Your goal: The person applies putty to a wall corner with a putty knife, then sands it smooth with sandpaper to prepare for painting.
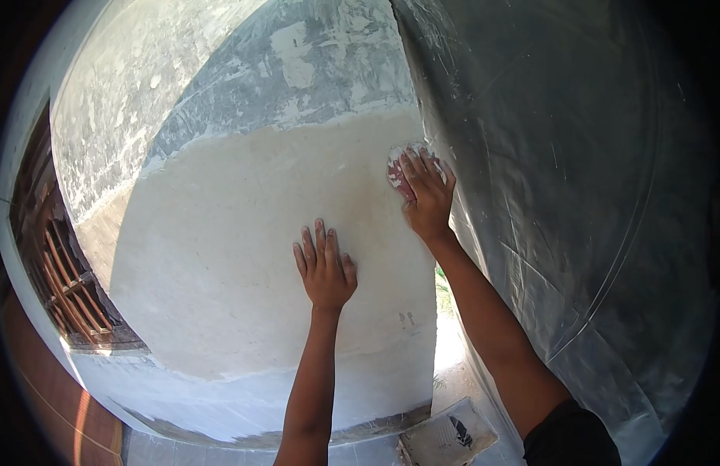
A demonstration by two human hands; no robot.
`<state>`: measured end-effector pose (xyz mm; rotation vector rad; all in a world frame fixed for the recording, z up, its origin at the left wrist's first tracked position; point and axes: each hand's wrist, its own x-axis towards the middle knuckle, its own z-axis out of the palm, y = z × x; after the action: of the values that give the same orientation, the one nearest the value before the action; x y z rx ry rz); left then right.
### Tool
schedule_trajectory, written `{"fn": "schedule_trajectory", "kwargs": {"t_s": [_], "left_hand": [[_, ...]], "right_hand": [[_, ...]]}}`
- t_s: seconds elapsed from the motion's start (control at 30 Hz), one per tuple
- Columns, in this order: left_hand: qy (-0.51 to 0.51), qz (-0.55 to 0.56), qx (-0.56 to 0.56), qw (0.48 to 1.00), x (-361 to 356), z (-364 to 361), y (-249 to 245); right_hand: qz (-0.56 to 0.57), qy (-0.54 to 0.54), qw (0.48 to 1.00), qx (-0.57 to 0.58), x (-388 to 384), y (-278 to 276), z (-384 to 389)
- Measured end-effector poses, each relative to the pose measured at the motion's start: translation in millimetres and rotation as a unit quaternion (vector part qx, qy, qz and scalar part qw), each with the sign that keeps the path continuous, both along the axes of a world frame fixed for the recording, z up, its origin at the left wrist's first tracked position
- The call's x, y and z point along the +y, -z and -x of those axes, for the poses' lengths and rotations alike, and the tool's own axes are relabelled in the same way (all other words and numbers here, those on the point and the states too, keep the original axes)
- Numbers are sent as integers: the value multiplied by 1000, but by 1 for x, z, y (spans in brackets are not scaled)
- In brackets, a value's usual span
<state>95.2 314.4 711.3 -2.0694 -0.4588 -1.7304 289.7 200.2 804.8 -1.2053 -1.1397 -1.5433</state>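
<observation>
My left hand (326, 268) lies flat on the pale plastered wall (220, 233), its fingers spread and pointing up, with nothing in it. Higher and to the right, near the wall's right edge, my right hand (430, 190) is wrapped over a reddish pad (397, 172) smeared with white and presses it to the wall. The pad's left part shows; the rest is under the palm and fingers. Above both hands the plaster ends in an uneven line against a grey, patchy surface (298, 70).
A dark plastic sheet (577, 171) hangs along the right side, close to my right arm. A window with brown bars (72, 287) is at the left. Low in view, a whitish tray-like object (422, 446) with a dark leaf-shaped mark lies near the wall's foot.
</observation>
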Motion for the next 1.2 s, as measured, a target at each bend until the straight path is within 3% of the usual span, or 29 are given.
{"fn": "schedule_trajectory", "kwargs": {"t_s": [0.23,0.37,0.4,0.43,0.5,0.57,0.6,0.67,1.1,1.17,1.2], "left_hand": [[1,6,0,1000,-4,2,5],[-3,1,-13,1000,-3,1,4],[-1,-3,-19,1000,-3,0,5],[2,-4,-22,1000,-2,-1,7],[2,0,-15,1000,-5,2,6],[1,3,-11,1000,-5,3,6],[7,5,-6,1000,-3,2,8],[11,1,-2,1000,-1,3,9],[11,-4,-18,1000,-1,0,10],[18,-6,-12,1000,0,1,10],[13,-6,-11,1000,0,0,10]], "right_hand": [[82,-41,995,36,-32,78,0],[90,-75,991,67,-54,66,15],[9,-336,909,248,-54,48,21],[-71,-559,722,402,-56,31,26],[-63,-560,703,433,-61,-9,31],[-126,-696,592,385,-48,-38,23],[-125,-697,593,383,-42,-47,15],[-175,-690,523,468,-28,-59,4],[-173,-565,585,556,5,-53,-32],[-234,-621,506,551,13,-49,-35],[-234,-620,507,551,16,-46,-39]]}}
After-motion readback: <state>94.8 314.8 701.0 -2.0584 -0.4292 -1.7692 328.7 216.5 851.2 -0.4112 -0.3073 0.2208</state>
